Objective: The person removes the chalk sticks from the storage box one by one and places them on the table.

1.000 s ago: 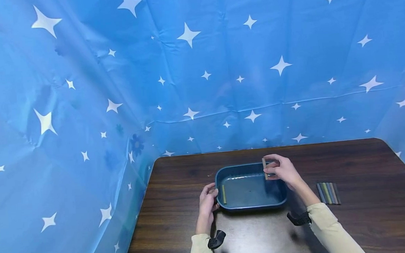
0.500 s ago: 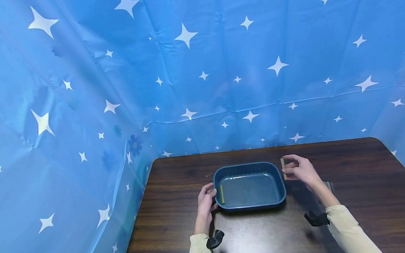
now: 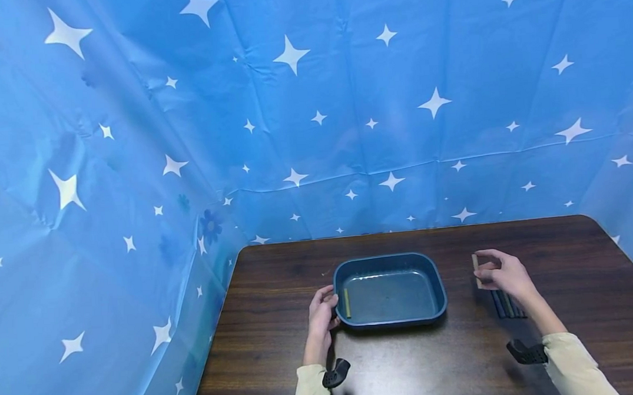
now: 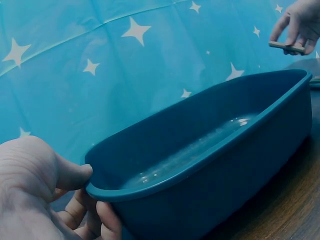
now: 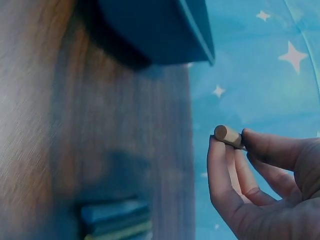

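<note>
A dark blue plastic tub (image 3: 395,300) stands on the table, a yellow-green stick (image 3: 347,303) lying inside along its left end. My left hand (image 3: 320,318) grips the tub's left rim, thumb over the edge and fingers under it on the outside, as the left wrist view (image 4: 30,185) shows. To the right of the tub, my right hand (image 3: 508,276) pinches a thin tan stick (image 3: 476,271) above the table. Its round end (image 5: 220,132) faces the right wrist camera. Below that hand lies a row of coloured sticks (image 3: 504,307), partly hidden by the hand and forearm.
The dark wooden table (image 3: 278,281) has rounded back corners. Behind it and at the left hangs a blue cloth (image 3: 346,143) with white stars. Each wrist carries a black camera band (image 3: 336,373).
My right hand has moved right with the tan stick, from above the tub's right end to above the row of sticks. The left hand keeps its grip on the tub.
</note>
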Demonstrator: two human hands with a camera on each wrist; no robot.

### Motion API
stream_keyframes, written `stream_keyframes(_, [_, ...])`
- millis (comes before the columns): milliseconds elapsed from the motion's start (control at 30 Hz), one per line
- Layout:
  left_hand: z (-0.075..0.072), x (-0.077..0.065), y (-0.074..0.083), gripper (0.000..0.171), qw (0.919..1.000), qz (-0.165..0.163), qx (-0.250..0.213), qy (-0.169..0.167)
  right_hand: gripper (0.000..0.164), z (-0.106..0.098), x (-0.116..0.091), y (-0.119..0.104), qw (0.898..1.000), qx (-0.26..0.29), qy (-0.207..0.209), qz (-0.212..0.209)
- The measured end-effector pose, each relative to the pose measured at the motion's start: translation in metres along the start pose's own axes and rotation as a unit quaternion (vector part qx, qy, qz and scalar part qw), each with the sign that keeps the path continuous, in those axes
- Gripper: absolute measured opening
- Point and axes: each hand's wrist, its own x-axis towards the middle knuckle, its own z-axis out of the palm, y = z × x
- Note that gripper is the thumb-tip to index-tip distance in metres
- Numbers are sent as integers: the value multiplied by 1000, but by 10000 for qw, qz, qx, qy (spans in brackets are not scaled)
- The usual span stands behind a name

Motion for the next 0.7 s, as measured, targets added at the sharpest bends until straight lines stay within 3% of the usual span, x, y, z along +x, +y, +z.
stream_keyframes(467, [1, 1, 0, 38, 10000, -54, -16, -2, 51, -35, -19, 39, 9941, -909, 563, 205])
stream_keyframes(700, [1, -2, 1, 37, 10000, -41, 11, 40, 47, -48, -24, 57, 9766, -1956, 844, 302])
